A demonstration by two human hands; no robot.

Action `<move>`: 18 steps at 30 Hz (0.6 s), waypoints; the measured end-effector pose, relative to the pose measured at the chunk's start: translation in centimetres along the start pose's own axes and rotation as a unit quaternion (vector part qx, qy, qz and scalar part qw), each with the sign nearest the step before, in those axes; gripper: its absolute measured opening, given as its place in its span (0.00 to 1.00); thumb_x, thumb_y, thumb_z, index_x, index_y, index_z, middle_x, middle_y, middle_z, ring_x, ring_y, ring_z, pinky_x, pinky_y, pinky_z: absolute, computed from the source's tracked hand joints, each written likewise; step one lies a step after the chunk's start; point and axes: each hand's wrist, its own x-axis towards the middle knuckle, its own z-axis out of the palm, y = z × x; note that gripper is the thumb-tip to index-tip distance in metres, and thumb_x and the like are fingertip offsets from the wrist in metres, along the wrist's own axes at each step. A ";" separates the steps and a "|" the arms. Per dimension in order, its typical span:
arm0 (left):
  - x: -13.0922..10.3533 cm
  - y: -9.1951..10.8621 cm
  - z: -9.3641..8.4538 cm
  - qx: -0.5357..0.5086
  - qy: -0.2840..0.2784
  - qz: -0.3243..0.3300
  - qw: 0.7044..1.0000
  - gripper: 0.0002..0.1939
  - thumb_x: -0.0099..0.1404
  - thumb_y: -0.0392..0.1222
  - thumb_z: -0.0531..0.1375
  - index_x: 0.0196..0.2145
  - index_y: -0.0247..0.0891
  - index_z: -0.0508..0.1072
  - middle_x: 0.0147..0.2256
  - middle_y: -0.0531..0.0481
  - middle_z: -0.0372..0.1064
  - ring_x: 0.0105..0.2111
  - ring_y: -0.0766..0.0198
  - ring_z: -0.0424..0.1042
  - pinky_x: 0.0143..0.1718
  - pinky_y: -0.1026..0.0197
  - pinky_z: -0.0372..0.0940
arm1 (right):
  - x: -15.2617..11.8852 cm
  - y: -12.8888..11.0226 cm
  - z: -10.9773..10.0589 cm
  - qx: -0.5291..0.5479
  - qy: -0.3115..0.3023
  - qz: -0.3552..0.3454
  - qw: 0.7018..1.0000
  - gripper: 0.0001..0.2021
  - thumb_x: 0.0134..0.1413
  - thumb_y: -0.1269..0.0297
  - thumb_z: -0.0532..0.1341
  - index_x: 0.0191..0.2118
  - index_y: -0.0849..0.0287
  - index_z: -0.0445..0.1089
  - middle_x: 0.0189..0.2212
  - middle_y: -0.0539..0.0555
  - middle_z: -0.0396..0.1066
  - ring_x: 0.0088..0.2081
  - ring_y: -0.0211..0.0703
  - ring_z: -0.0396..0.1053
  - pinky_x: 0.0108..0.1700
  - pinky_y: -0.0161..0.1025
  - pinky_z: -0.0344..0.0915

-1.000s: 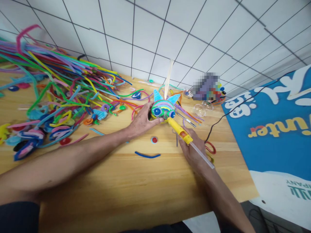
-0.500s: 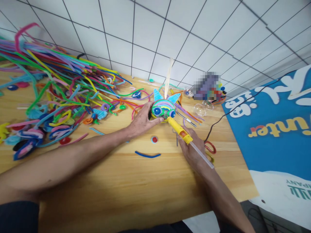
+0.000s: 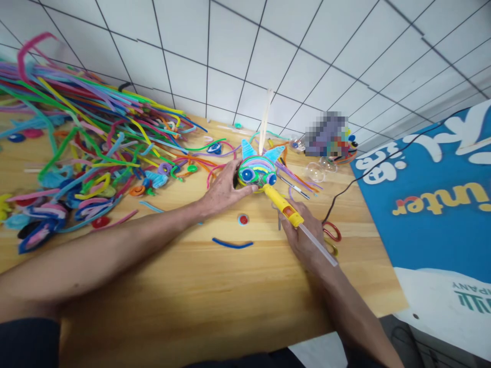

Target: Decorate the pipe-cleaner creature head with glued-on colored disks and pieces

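My left hand (image 3: 224, 190) is closed around the left side of a round pipe-cleaner ornament (image 3: 258, 167), its thumb along the lower front. The ornament has blue button-like eyes, light blue pointed ears and a pale ribbon (image 3: 264, 125) rising from its top. In my right hand (image 3: 305, 230) is a yellow hot glue gun (image 3: 283, 205), with a clear glue stick (image 3: 318, 246) jutting from its back. Its nozzle meets the ornament's lower front, below the eyes. Nearer me on the table lie a red button-like disc (image 3: 243, 220) and a short blue pipe cleaner (image 3: 232, 244).
A large heap of coloured pipe cleaners (image 3: 88, 102) spreads over the left of the wooden table (image 3: 192, 296). Scissors with red and yellow handles (image 3: 332, 231) lie beside my right hand. A black cord (image 3: 356, 180) runs over a blue sign (image 3: 433, 204). Clear plastic domes (image 3: 315, 172) sit behind.
Both hands, the ornament and the glue gun stay almost in place. The view shifts very slightly.
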 end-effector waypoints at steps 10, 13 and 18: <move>0.0 0.3 -0.1 -0.017 -0.006 0.001 1.000 0.37 0.62 0.57 0.69 0.62 0.39 0.64 0.59 0.38 0.70 0.57 0.47 0.72 0.59 0.43 0.67 | 0.1 -0.2 0.1 -0.012 0.013 -0.025 1.000 0.21 0.69 0.66 0.57 0.65 0.53 0.61 0.54 0.59 0.77 0.50 0.53 0.78 0.47 0.47 0.77; 0.0 0.2 -0.1 -0.023 -0.006 0.002 1.000 0.37 0.62 0.58 0.68 0.62 0.40 0.63 0.59 0.38 0.70 0.57 0.47 0.72 0.59 0.44 0.67 | 0.1 -0.3 0.0 -0.005 0.009 -0.015 1.000 0.21 0.69 0.66 0.56 0.65 0.53 0.62 0.52 0.59 0.77 0.48 0.53 0.78 0.47 0.47 0.78; 0.0 0.0 -0.1 -0.012 0.002 0.007 1.000 0.38 0.61 0.59 0.69 0.62 0.40 0.64 0.59 0.38 0.70 0.58 0.47 0.72 0.59 0.44 0.68 | 0.1 -0.4 0.0 -0.001 0.002 -0.007 1.000 0.21 0.69 0.66 0.57 0.65 0.53 0.62 0.51 0.59 0.77 0.46 0.53 0.79 0.46 0.49 0.78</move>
